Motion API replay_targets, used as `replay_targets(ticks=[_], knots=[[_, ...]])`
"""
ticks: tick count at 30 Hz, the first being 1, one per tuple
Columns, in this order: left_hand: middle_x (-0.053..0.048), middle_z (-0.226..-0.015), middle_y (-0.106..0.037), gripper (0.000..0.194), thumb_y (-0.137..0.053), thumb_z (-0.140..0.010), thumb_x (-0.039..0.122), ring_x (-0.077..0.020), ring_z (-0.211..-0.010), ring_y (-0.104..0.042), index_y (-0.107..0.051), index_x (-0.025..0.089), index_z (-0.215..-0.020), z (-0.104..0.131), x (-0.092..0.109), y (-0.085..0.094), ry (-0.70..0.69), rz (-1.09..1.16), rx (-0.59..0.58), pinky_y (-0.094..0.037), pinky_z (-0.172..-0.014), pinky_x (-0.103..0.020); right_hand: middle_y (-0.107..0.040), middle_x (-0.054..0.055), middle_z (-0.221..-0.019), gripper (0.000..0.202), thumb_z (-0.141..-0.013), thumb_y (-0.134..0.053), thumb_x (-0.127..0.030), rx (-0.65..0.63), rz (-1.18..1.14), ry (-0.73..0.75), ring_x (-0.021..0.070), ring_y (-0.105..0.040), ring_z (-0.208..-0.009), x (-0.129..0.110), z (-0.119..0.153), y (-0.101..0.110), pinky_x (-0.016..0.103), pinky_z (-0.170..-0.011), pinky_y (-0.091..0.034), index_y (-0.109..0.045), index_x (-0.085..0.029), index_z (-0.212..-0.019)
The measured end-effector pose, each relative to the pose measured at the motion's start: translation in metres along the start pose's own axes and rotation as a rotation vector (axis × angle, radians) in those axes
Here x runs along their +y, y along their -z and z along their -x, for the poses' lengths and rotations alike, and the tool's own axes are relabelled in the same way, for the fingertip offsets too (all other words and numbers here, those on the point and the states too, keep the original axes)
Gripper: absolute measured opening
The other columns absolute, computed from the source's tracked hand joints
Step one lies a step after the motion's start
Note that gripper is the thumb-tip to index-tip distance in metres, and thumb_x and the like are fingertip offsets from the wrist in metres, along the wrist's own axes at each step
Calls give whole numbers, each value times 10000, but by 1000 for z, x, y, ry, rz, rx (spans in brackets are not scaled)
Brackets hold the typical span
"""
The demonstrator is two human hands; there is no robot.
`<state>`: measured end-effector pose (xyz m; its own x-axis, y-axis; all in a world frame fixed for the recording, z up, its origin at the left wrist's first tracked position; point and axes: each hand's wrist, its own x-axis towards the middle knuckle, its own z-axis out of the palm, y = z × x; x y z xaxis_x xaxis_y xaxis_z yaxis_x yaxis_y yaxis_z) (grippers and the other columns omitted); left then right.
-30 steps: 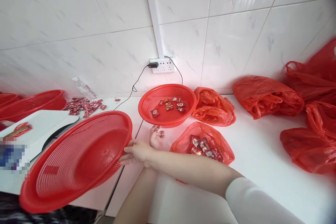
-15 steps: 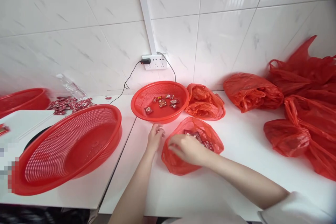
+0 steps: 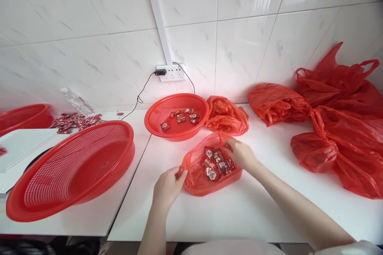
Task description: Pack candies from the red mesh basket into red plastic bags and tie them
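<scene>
A red plastic bag [image 3: 194, 188] lies on the white table with its mouth spread wide. Inside it rest several small dark-red printed packets [image 3: 216, 164]. My left hand [image 3: 168, 186] pinches the bag's rim at its left side. At the far right part of the rim, my right hand [image 3: 241, 153] is closed on the bag's edge. Just behind the bag stands a round red plastic basket [image 3: 176, 133], with several similar packets [image 3: 180, 118] on its bottom.
To the left tilts a big red basket [image 3: 72, 167]. Loose packets [image 3: 74, 121] and a clear plastic bottle [image 3: 78, 102] lie behind it. Crumpled red bags [image 3: 228, 115] and knotted bags [image 3: 356, 139] line the right. A power strip [image 3: 172, 72] hangs on the tiled wall.
My right hand has moved from over the bag's left part to its far right rim. My left hand has come down onto the left rim. The packets inside show more fully.
</scene>
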<state>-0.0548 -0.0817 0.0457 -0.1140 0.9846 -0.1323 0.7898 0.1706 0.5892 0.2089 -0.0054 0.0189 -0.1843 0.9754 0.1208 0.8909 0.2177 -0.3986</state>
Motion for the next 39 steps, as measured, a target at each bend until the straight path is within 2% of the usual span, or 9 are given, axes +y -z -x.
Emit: replay_targets(ticks=[5,9,13,17,23,28,32,35,39], knots=[[-49,-1206,-614,183,-655,-785,369,-239,-1163,-550,-669,221,-890,-9,32,33,-263,860,530,-461,-893,-319,-683,51,-922,108,-866,-576,-282,523,-721,155,198,-660,-862,-5,-20,65,364,-803,-510,-588,-213,-947],[-68,-1269,-603,302,-609,-830,316,-269,-1268,-485,-654,255,-1122,-23,71,66,-502,1136,324,-398,-1040,-433,-639,34,-965,153,-862,-614,-290,836,-960,262,198,-649,-989,-24,-25,110,395,-910,-499,-568,-240,-999],[-44,-1096,-670,608,-677,-785,290,-243,-1127,-591,-451,331,-1348,-37,100,80,-638,1141,103,-431,-999,-435,-607,49,-1143,452,-870,-617,-310,741,-1031,406,206,-572,-1160,-49,-22,127,415,-962,-497,-421,-326,-1278],[9,-807,-637,700,-679,-795,286,-169,-786,-645,-355,302,-1415,-41,119,66,-626,978,-183,-491,-869,-380,-490,76,-1363,618,-881,-601,-311,501,-1068,523,219,-536,-1205,-75,-16,122,414,-935,-525,-273,-351,-1402],[-33,-786,-606,221,-647,-816,347,-173,-714,-576,-638,191,-973,-43,132,33,-581,760,-272,-455,-610,-271,-590,61,-1260,406,-952,-447,-209,143,-910,685,196,-569,-1162,-90,-4,116,381,-963,-503,-415,-281,-1350],[69,-529,-320,323,-546,-881,460,-51,-416,-301,-520,182,-717,-49,127,30,-375,913,-316,-283,-412,-199,-575,65,-1281,361,-938,-407,-159,290,-787,569,200,-550,-1179,-72,-9,111,405,-973,-491,-510,-262,-1269],[92,-506,-278,359,-556,-866,501,-28,-365,-249,-495,185,-707,-50,125,28,-308,951,-389,-266,-369,-168,-628,57,-1178,337,-883,-498,-143,172,-793,510,187,-596,-1103,-60,-16,104,367,-919,-518,-550,-240,-1201],[113,-431,-278,347,-538,-865,531,-28,-307,-207,-566,189,-816,-53,125,25,-272,946,-491,-255,-333,-165,-682,38,-973,202,-883,-500,-153,155,-810,460,164,-654,-907,-55,-20,100,324,-816,-543,-617,-211,-1037],[105,-337,-354,455,-446,-902,560,-54,-257,-240,-593,183,-1109,-61,123,28,-237,957,-538,-278,-330,-174,-674,42,-924,99,-879,-536,-203,379,-921,292,166,-659,-856,-44,-28,98,317,-782,-549,-623,-198,-925]])
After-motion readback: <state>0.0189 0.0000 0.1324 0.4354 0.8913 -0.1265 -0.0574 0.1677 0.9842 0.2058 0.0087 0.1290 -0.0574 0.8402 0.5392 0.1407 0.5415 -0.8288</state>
